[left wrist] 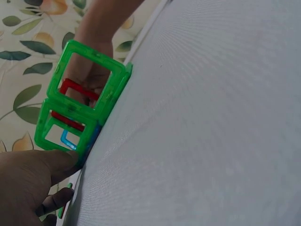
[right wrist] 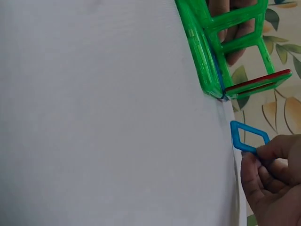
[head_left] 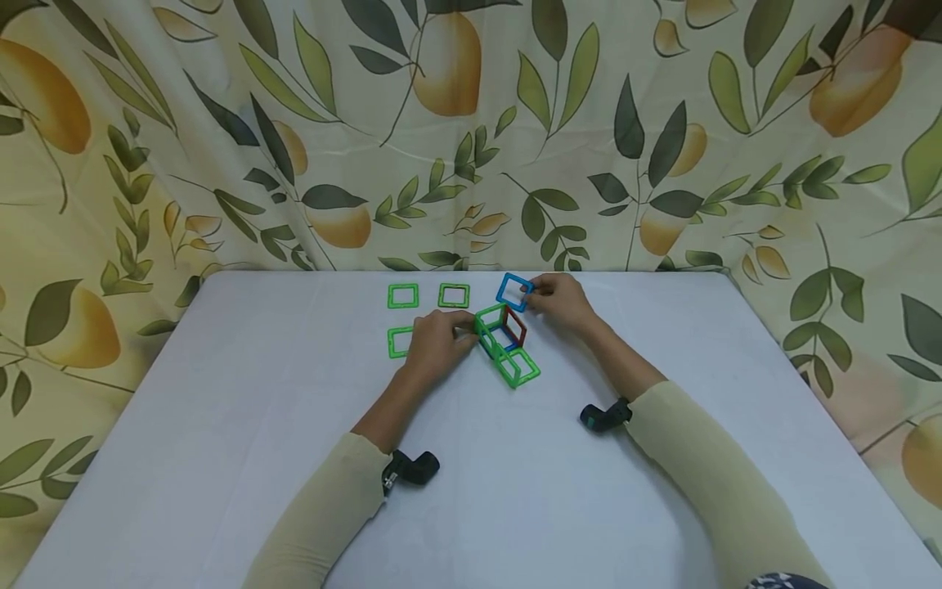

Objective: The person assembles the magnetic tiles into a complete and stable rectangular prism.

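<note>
Open-centred magnetic tiles form a small structure in the middle of the table: green square frames (head_left: 527, 379), a red tile (head_left: 516, 317) on its right side and blue low down inside. At its left side my left hand (head_left: 439, 343) grips a green tile's edge, the thumb side overlapping the lower corner in the left wrist view. Just behind the structure, my right hand (head_left: 562, 301) pinches a separate blue square tile (right wrist: 233, 134) by one edge between thumb and fingers. That tile is tilted up and apart from the red side in the right wrist view.
Two loose green tiles, one at the far left (head_left: 402, 306) and one nearer the middle (head_left: 454, 305), lie along the back of the white table (head_left: 294, 458). Another green tile (head_left: 391, 343) is partly covered by the left hand. Behind the table's back edge hangs a leaf-and-fruit patterned curtain (head_left: 456, 196).
</note>
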Available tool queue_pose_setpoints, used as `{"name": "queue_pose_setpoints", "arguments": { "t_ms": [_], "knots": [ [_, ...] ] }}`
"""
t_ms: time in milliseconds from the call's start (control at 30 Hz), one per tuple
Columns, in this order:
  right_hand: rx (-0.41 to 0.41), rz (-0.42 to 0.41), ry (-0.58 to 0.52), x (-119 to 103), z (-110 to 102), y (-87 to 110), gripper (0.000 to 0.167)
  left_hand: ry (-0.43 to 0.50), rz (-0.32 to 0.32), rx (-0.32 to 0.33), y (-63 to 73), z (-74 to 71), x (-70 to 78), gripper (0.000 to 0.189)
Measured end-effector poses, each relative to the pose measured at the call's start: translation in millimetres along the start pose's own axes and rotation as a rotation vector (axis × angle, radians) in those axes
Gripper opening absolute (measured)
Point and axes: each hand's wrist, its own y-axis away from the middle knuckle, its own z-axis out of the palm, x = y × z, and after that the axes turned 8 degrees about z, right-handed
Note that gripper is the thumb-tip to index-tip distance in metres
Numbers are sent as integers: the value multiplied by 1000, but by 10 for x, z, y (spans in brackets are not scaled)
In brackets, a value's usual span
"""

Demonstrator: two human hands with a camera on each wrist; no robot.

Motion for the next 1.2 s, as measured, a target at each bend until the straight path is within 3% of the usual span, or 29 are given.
{"name": "queue_pose_setpoints", "arguments": {
  "t_ms": [433, 1200],
  "knots": [
    [45, -55, 51, 17, -77, 291, 21, 1, 23, 16, -12, -4, 0, 28],
    [17, -55, 126, 70, -162, 844, 16, 7, 42, 35, 10, 0, -11, 24]
  ]
}}
